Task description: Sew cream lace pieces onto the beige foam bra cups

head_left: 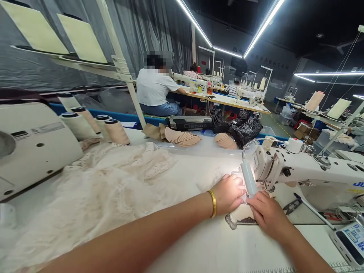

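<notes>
My left hand (229, 193), with a gold bangle on its wrist, rests flat on pale lace fabric (108, 185) right at the needle of a white sewing machine (301, 167). My right hand (265, 212) lies beside it, fingers pressing the small piece of fabric under the machine head. A bright lamp (248, 177) on a gooseneck lights both hands. The needle itself is hidden behind the lamp. The lace spreads in a heap to the left across the white table (199, 246).
Another white machine (31, 144) stands at the left with several thread cones (113, 131) behind it. Stacked beige cups (182, 137) and a black bag (244, 129) lie at the far edge. Snips (291, 206) lie right of my hands. Other people sit sewing at tables beyond.
</notes>
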Tool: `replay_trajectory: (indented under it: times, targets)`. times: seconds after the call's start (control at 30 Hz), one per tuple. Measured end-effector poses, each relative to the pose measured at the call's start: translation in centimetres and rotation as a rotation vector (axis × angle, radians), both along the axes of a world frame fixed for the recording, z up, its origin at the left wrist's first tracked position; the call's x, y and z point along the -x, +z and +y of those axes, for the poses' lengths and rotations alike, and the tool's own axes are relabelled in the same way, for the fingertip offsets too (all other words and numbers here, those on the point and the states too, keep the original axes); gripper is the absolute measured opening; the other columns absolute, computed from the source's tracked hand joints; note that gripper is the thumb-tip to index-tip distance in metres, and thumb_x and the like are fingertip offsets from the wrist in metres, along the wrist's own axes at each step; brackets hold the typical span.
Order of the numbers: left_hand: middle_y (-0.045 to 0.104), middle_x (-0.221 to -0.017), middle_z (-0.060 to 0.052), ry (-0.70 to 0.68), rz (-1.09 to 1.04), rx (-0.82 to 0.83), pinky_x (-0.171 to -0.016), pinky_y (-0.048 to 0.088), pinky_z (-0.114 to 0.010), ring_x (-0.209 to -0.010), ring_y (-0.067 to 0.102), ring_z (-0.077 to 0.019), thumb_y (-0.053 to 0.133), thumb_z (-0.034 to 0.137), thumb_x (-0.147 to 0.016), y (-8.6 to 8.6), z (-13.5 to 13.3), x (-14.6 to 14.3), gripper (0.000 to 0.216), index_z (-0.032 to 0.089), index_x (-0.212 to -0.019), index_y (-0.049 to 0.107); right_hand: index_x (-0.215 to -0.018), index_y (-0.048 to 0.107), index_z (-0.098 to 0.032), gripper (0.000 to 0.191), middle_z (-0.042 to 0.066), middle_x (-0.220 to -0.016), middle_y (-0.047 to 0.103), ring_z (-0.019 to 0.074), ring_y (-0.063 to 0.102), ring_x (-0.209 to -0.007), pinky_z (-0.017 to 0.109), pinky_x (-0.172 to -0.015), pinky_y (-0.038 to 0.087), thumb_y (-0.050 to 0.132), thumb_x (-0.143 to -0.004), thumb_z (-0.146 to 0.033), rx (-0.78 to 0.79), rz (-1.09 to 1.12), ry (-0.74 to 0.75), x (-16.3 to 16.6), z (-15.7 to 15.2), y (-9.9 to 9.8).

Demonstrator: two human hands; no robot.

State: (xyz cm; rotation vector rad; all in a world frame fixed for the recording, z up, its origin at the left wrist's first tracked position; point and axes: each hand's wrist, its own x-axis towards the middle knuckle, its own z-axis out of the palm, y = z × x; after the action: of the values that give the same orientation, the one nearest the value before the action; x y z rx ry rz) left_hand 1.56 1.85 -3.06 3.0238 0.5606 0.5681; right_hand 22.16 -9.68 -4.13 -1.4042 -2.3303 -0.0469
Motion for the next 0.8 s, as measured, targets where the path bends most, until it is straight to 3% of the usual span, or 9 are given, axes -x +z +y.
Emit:
replay_trajectory:
  times: [0.1,0.2,0.3,0.4,0.47,0.6,0.7,0.77,0.8]
  targets:
    - [0.066,-0.099,-0.010,0.033,0.007,0.026,-0.080,0.047,-0.040,-0.097,0.060,-0.0307,0.066,0.015,-0.086,-0.2,0.1,-0.2,0.003,0.018,-0.087,0.065,-0.108,0.063,-0.022,0.027,0.005,-0.086,0.059,0.0222,0.056,-0.082,0.033,-0.073,0.045,0.041,-0.100,-0.011,-0.011,0.061,0.016,0.0,0.0,-0.2]
    - [0.066,-0.090,-0.007,0.044,-0.019,0.049,-0.076,0.049,-0.036,-0.084,0.062,-0.0258,0.063,0.000,-0.075,-0.5,0.0,0.3,0.022,0.017,-0.088,0.060,-0.102,0.062,-0.023,0.022,0.005,-0.088,0.062,0.0227,0.058,-0.083,0.035,-0.075,0.045,0.041,-0.103,-0.021,0.081,0.221,-0.040,0.7,-0.3,0.1]
    - [0.067,-0.089,-0.004,0.022,-0.067,0.075,-0.076,0.051,-0.032,-0.083,0.063,-0.0223,0.056,-0.005,-0.075,-0.3,-1.9,2.1,0.033,0.018,-0.098,0.059,-0.110,0.057,-0.024,0.020,0.002,-0.086,0.065,0.0212,0.059,-0.079,0.034,-0.072,0.045,0.045,-0.104,-0.039,0.360,0.564,-0.140,2.5,-1.0,0.8]
    - [0.070,-0.104,-0.003,-0.085,-0.220,0.181,-0.088,0.053,-0.031,-0.098,0.065,-0.0190,0.048,-0.003,-0.085,0.1,-4.8,4.9,0.038,0.022,-0.111,0.058,-0.124,0.052,-0.023,0.040,-0.002,-0.080,0.065,0.0185,0.059,-0.072,0.032,-0.068,0.045,0.059,-0.097,-0.052,0.581,1.007,-0.185,5.2,-1.6,1.2]
    - [0.069,-0.120,-0.006,-0.101,-0.311,0.250,-0.099,0.052,-0.036,-0.113,0.063,-0.0213,0.051,0.002,-0.086,-0.2,-6.2,7.1,0.045,0.024,-0.125,0.055,-0.127,0.053,-0.023,0.052,-0.005,-0.075,0.063,0.0157,0.055,-0.066,0.030,-0.068,0.045,0.072,-0.088,-0.052,0.635,1.251,-0.206,6.9,-2.0,1.3]
    - [0.063,-0.137,-0.014,0.161,-0.260,0.229,-0.103,0.051,-0.051,-0.124,0.060,-0.0319,0.062,0.010,-0.079,-1.2,-7.0,11.5,0.057,0.023,-0.134,0.053,-0.129,0.056,-0.027,0.062,-0.006,-0.075,0.059,0.0135,0.052,-0.066,0.028,-0.069,0.046,0.084,-0.077,-0.045,0.585,1.587,-0.205,9.0,-2.8,1.0]
    - [0.056,-0.145,-0.017,0.361,-0.380,0.199,-0.106,0.046,-0.061,-0.132,0.052,-0.0386,0.060,0.014,-0.081,-0.9,-8.5,13.4,0.060,0.023,-0.140,0.053,-0.130,0.057,-0.034,0.061,-0.005,-0.083,0.061,0.0154,0.057,-0.072,0.030,-0.073,0.051,0.085,-0.077,-0.044,0.543,1.731,-0.197,9.9,-3.6,0.8]
    - [0.059,-0.140,-0.016,0.410,-0.557,0.318,-0.106,0.044,-0.060,-0.130,0.053,-0.0369,0.059,0.022,-0.087,-0.1,-10.9,13.5,0.049,0.024,-0.136,0.056,-0.129,0.060,-0.036,0.058,-0.003,-0.088,0.061,0.0172,0.060,-0.076,0.033,-0.077,0.054,0.085,-0.078,-0.044,0.518,1.787,-0.195,10.5,-4.2,0.7]
    - [0.065,-0.129,-0.014,0.393,-0.630,0.480,-0.102,0.048,-0.054,-0.121,0.059,-0.0338,0.059,0.029,-0.092,0.2,-12.3,13.1,0.035,0.024,-0.126,0.061,-0.127,0.062,-0.036,0.055,-0.002,-0.088,0.061,0.0179,0.060,-0.077,0.035,-0.078,0.055,0.085,-0.078,-0.044,0.495,1.807,-0.195,10.8,-4.5,0.6]
